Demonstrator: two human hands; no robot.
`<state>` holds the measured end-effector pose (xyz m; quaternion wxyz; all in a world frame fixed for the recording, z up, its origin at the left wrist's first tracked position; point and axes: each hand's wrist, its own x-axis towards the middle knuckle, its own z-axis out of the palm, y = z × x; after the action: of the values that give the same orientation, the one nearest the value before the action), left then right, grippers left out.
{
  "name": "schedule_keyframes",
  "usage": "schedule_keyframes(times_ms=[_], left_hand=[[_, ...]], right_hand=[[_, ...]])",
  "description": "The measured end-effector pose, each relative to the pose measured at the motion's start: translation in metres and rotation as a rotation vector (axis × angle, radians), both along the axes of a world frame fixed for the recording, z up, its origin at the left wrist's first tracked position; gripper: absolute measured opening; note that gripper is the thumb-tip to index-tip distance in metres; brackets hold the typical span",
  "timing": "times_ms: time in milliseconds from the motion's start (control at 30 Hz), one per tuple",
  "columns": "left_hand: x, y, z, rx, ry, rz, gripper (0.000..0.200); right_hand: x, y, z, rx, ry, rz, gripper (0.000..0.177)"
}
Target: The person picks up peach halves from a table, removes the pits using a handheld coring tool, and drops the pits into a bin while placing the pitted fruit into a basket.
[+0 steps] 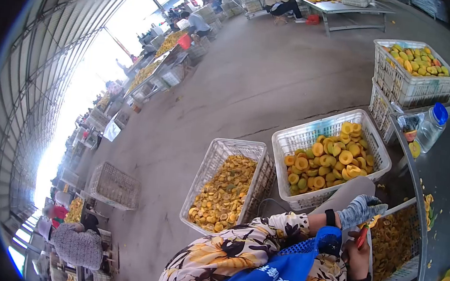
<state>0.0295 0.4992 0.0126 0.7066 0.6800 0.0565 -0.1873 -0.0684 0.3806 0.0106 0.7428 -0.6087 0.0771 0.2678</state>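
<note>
My left hand point(360, 210), in a grey-and-white knit glove, is closed at its fingertips on a small piece of yellow fruit point(374, 221). Just below it, my bare right hand point(357, 260) grips a red-handled tool point(362, 236); its working end is too small to make out. Both hands are close together above a white crate of brownish-orange scraps point(394, 249). Beside my knee stands a white crate point(285, 187) of pitted yellow fruit halves point(337, 159) that look like peaches.
Another white crate point(206, 179) holds smaller orange pieces. On the right, a metal table point(443, 183) carries fruit and a blue-lidded plastic jar point(432, 128). Stacked crates point(412, 85) with whole fruit stand behind it. Several people work at tables along the left; a person point(77, 243) sits lower left.
</note>
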Motion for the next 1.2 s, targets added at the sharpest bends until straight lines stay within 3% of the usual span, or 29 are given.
schedule_keyframes(times_ms=[200,333,600,733,1200], left_hand=[[-0.008,0.001,0.034,0.091,-0.057,-0.025,0.041],[-0.006,0.003,0.031,0.087,-0.083,-0.049,0.043],[-0.007,0.002,0.025,0.122,-0.075,-0.001,0.044],[-0.008,0.0,0.025,0.108,-0.103,-0.01,0.042],[-0.007,-0.009,0.012,0.044,-0.085,-0.026,0.03]], right_hand=[[-0.004,0.002,0.008,0.076,-0.056,-0.087,0.031],[-0.004,0.006,0.009,0.097,-0.12,-0.145,0.032],[0.002,-0.004,-0.01,-0.105,-0.318,-0.013,0.028],[0.0,-0.003,-0.001,-0.155,-0.272,-0.011,0.028],[-0.008,-0.004,0.001,0.032,-0.148,-0.086,0.028]])
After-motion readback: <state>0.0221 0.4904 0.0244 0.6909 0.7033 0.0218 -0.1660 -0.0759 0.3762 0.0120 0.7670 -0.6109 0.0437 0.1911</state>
